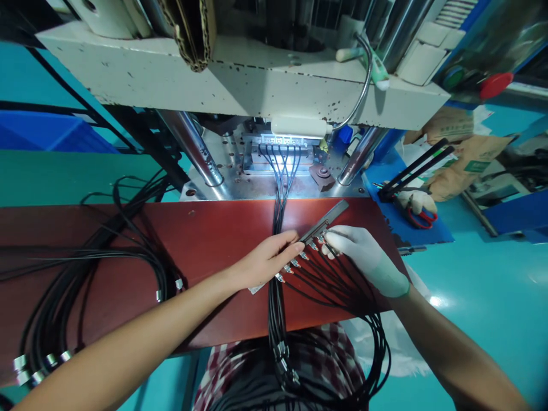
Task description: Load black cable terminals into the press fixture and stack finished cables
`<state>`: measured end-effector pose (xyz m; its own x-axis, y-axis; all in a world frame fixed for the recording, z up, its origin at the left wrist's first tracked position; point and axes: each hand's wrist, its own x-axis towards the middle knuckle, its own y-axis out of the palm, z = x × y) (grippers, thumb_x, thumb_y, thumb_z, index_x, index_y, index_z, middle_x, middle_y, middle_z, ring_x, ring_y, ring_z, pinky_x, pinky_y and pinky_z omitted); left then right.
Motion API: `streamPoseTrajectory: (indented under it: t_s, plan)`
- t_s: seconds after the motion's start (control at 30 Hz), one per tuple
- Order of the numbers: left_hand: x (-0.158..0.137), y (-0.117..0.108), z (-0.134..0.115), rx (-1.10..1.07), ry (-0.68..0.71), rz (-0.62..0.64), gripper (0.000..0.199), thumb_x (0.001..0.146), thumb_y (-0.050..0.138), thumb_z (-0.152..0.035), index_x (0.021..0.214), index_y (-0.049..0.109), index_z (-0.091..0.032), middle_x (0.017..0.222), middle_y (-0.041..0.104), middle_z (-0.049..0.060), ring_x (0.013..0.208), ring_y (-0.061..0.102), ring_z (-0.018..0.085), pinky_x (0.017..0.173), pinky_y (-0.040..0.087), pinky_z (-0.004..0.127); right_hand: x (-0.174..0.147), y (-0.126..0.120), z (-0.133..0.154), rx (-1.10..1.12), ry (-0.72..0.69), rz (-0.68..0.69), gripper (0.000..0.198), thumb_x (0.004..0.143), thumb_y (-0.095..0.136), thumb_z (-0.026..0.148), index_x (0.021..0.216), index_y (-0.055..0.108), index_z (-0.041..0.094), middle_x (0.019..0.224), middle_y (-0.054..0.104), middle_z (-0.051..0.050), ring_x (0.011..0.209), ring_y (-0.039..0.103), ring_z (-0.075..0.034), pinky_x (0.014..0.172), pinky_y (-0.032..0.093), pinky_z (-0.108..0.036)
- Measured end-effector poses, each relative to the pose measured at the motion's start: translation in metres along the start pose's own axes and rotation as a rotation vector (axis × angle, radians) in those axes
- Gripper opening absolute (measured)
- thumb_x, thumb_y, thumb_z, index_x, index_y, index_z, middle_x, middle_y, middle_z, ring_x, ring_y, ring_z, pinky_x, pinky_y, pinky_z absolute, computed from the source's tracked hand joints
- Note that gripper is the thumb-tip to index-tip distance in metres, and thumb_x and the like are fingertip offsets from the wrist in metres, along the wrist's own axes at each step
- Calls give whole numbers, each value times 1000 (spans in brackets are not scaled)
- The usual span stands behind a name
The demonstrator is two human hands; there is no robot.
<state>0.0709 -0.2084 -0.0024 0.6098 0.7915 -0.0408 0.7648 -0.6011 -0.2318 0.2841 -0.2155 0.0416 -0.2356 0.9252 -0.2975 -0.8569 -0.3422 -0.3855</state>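
Observation:
A long metal fixture bar [326,220] lies slanted on the red-brown worktop [205,251], with several black cables [325,279] ending in small metal connectors along its lower edge. My bare left hand [268,261] rests on the bar's lower end, fingers pressed down over it. My right hand [368,257], in a white glove, pinches one connector [322,240] at the bar near its middle. Another bundle of black cables [280,188] runs from the bench up into the machine's mould [278,154].
A large moulding press [240,80] with steel columns stands behind the bench. A heap of black cables [85,268] with metal ends lies on the left. Red-handled scissors [422,217] and a glove lie on a blue shelf at right. The floor is teal.

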Motion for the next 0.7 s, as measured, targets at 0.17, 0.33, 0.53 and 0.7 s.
streamPoseTrajectory:
  t_s: [0.17, 0.33, 0.53, 0.7]
  plan:
    - [0, -2, -1, 31, 12, 29, 37, 97, 38, -46, 75, 39, -16, 71, 33, -3, 64, 33, 10, 58, 30, 23, 1, 6, -5, 47, -10, -33, 31, 84, 58, 38, 68, 58, 11, 67, 57, 0, 67, 52, -8, 65, 38, -19]
    - [1, -3, -3, 70, 31, 60, 36, 98, 36, -45, 76, 38, -16, 72, 34, -3, 65, 33, 10, 59, 31, 24, 1, 8, -6, 73, -29, -61, 28, 83, 59, 34, 66, 58, 12, 64, 56, 0, 66, 52, -8, 66, 39, -19]
    - [0, 0, -1, 31, 7, 23, 38, 97, 38, -47, 74, 37, -17, 69, 33, -3, 63, 33, 9, 57, 30, 23, 2, 4, -5, -72, 14, 60, 30, 83, 58, 41, 77, 60, 12, 77, 59, 0, 75, 52, -9, 68, 39, -19]
    - [0, -1, -1, 24, -1, 33, 39, 96, 38, -49, 74, 37, -17, 68, 34, -3, 62, 35, 9, 55, 28, 23, 6, 7, -7, -35, 64, 114, 34, 81, 60, 42, 72, 61, 10, 74, 61, -3, 74, 55, -11, 72, 40, -21]
